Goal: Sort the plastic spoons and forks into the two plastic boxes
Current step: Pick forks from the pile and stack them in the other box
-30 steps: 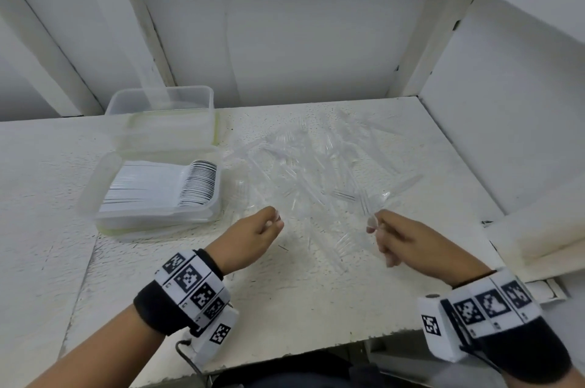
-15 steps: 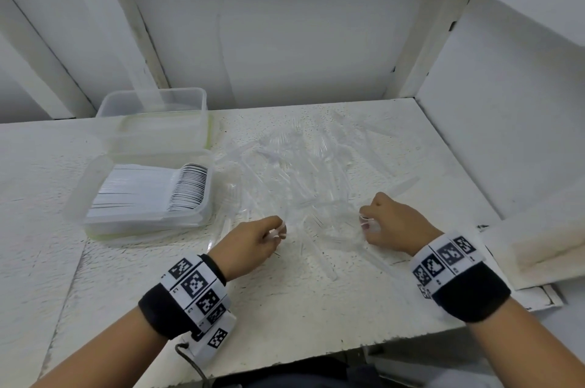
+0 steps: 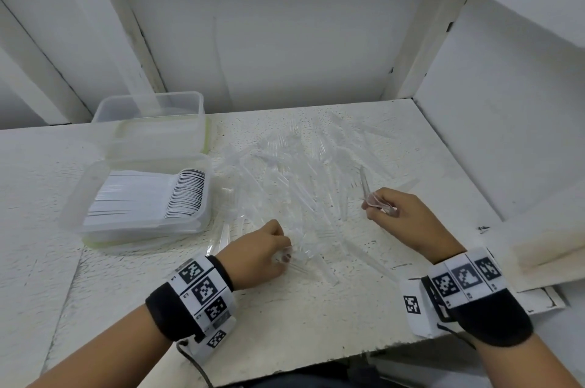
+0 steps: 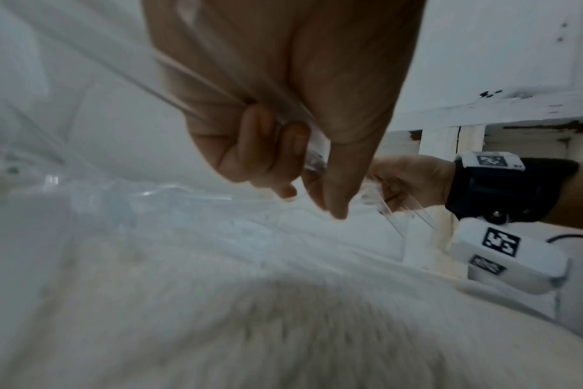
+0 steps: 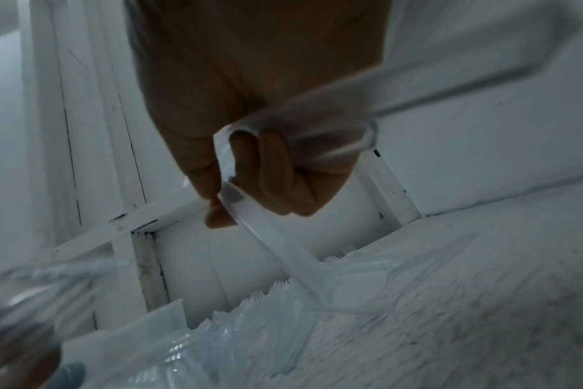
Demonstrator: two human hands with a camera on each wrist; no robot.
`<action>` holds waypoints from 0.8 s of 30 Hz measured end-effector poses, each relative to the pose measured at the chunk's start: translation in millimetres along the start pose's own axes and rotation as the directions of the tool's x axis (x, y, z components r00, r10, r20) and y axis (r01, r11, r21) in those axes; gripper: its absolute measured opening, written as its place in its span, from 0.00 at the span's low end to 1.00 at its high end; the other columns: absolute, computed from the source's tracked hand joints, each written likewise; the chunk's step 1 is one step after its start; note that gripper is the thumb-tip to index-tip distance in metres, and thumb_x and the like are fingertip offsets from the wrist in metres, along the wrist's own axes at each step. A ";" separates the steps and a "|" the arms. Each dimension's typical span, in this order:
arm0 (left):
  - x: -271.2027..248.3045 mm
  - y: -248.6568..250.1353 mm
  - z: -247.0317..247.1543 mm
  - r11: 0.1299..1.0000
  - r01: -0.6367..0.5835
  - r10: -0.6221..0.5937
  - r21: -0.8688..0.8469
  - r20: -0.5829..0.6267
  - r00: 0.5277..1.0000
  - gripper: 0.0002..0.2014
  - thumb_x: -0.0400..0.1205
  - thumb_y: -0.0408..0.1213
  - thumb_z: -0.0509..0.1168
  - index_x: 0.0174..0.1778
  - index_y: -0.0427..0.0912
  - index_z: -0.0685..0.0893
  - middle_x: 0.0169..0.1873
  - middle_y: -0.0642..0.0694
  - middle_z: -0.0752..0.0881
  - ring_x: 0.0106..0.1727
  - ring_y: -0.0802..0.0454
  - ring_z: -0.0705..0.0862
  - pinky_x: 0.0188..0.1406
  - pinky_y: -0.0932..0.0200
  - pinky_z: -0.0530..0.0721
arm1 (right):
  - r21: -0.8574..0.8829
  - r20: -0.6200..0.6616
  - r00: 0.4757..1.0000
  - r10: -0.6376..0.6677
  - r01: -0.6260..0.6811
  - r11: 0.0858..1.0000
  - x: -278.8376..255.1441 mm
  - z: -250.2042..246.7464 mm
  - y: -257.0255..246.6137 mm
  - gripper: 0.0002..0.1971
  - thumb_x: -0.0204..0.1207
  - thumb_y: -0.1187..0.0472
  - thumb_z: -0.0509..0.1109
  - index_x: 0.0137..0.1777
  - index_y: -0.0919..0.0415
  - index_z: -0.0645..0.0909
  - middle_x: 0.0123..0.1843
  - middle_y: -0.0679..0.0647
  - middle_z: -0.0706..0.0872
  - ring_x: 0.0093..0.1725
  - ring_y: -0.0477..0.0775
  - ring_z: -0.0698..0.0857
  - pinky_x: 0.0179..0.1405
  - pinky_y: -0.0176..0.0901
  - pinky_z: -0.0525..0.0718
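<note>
Clear plastic cutlery (image 3: pixel 300 172) lies in a loose pile in the middle of the white table (image 3: pixel 316 308); fork tines (image 5: pixel 278 285) show in it. My left hand (image 3: pixel 283 256) sits at the pile's near edge, fingers curled round several clear handles (image 4: pixel 217 86). My right hand (image 3: pixel 375 202), at the pile's right side, grips a few clear pieces (image 5: pixel 243 147), one handle (image 3: pixel 364 180) sticking up. Whether the held pieces are forks or spoons I cannot tell. The near plastic box (image 3: pixel 95 172) holds a neat stack of pieces (image 3: pixel 186 194). The far box (image 3: pixel 152 102) looks empty.
White walls and slanted beams (image 3: pixel 133 33) close the table at the back and right. A flat white board (image 3: pixel 544 261) lies at the right edge. The table's front edge (image 3: pixel 316 365) runs just below my wrists. Both wrists wear black bands with marker tags.
My right hand went down onto the pile and has come up a little, with a clear handle now sticking up from it. My left hand stays at the pile's near edge, still gripping its pieces.
</note>
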State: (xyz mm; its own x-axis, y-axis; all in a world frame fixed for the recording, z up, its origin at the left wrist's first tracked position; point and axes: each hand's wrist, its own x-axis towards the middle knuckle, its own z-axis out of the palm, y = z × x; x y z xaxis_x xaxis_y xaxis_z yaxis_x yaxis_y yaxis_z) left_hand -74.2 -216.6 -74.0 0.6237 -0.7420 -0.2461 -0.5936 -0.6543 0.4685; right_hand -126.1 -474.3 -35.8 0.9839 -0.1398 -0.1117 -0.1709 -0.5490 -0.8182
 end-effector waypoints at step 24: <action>-15.9 7.0 -69.3 -0.017 -0.187 -0.557 -0.982 -0.146 0.817 0.04 0.82 0.37 0.63 0.44 0.41 0.77 0.31 0.50 0.83 0.15 0.62 0.61 0.10 0.71 0.59 | 0.432 -0.032 0.999 -0.031 0.042 0.901 25.6 115.4 -101.6 0.11 0.81 0.53 0.62 0.42 0.61 0.75 0.27 0.42 0.71 0.22 0.39 0.68 0.20 0.26 0.66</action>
State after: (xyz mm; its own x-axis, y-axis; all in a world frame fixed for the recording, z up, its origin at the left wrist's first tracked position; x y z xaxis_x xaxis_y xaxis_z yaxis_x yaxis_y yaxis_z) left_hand -53.1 -199.2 -8.0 0.9148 -0.2204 -0.3385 0.3932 0.2936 0.8713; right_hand -77.4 -327.0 -20.6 0.9864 -0.1493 -0.0683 -0.0900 -0.1444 -0.9854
